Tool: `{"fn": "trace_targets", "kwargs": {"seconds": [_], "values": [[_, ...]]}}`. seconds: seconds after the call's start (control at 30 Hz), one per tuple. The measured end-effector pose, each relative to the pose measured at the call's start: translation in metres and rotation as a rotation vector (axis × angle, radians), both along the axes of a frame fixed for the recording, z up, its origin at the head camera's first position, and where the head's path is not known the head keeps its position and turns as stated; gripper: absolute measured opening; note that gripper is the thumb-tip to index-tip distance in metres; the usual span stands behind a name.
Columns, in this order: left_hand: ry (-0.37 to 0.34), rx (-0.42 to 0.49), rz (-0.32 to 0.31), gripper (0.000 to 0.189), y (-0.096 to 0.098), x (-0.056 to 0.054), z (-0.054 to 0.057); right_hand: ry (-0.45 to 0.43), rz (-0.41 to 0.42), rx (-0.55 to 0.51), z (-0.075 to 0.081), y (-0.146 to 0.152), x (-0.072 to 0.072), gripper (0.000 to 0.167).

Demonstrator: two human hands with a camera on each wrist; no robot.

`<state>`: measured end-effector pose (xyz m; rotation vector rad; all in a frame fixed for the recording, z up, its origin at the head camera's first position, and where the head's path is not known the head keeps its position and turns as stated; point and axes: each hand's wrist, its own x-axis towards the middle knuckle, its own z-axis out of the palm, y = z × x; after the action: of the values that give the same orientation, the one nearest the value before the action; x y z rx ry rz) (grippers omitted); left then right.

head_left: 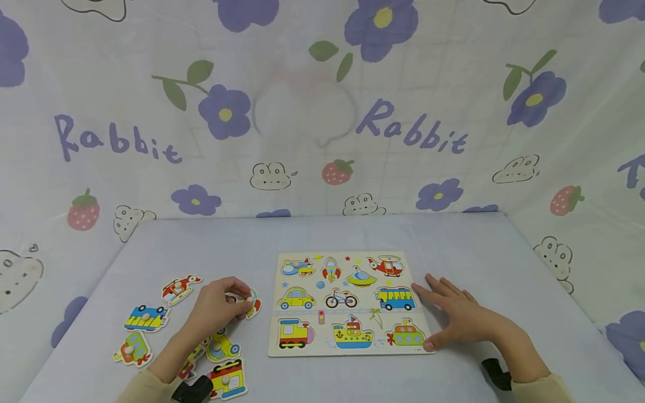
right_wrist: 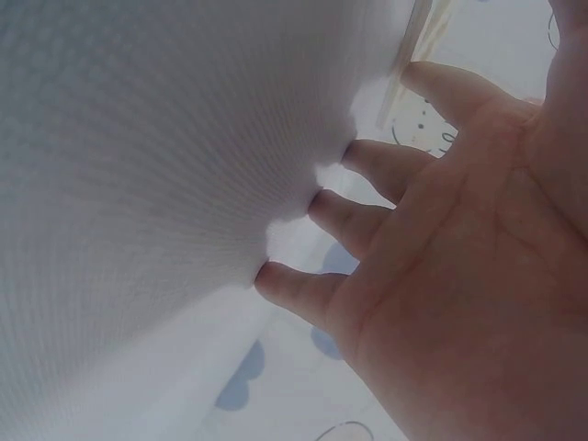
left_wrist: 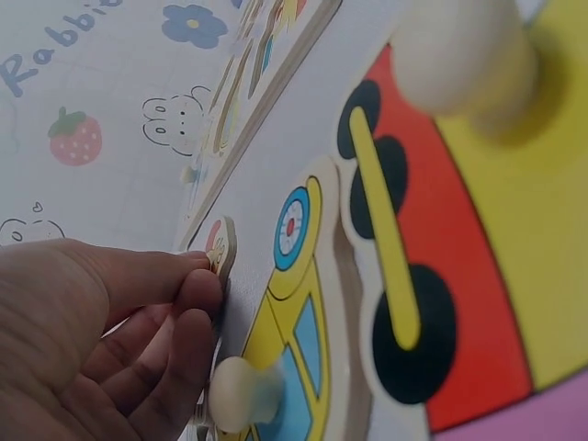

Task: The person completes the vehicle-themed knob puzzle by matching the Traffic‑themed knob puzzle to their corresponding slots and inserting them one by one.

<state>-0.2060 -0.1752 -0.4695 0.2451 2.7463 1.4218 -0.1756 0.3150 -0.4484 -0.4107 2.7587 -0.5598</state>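
Nearest to us, on the white-covered table, lies a yellow and red train piece, and just beyond it a yellow car piece; beside them we see other pieces, which the left forearm partly hides. Toward the table's left edge we find a green submarine piece. To the right of these pieces, the puzzle board lies flat, with ten vehicle pictures. The right hand is spread wide: its thumb touches the board's near right corner, its index finger the right edge, and other fingertips press the cloth. On the left side, further than the submarine, a blue bus piece lies with its wheels away from us. The left hand pinches a small piece with a red part, mostly covered by the fingers, near the board's left edge but apart from it. Beyond the bus rests a red helicopter piece. Behind the table's far edge we see a hanging cloth with flowers, strawberries and the word "Rabbit".
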Motion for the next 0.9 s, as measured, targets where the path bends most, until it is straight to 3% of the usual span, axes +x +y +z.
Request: {"fn": "trace_targets", "kwargs": {"seconds": [0.9], "values": [[0.079,-0.065,-0.001,0.016,0.0027,-0.0001,0.0007,0.001,-0.011,0.007,-0.0002,-0.0001,-0.0004,0.118]]}}
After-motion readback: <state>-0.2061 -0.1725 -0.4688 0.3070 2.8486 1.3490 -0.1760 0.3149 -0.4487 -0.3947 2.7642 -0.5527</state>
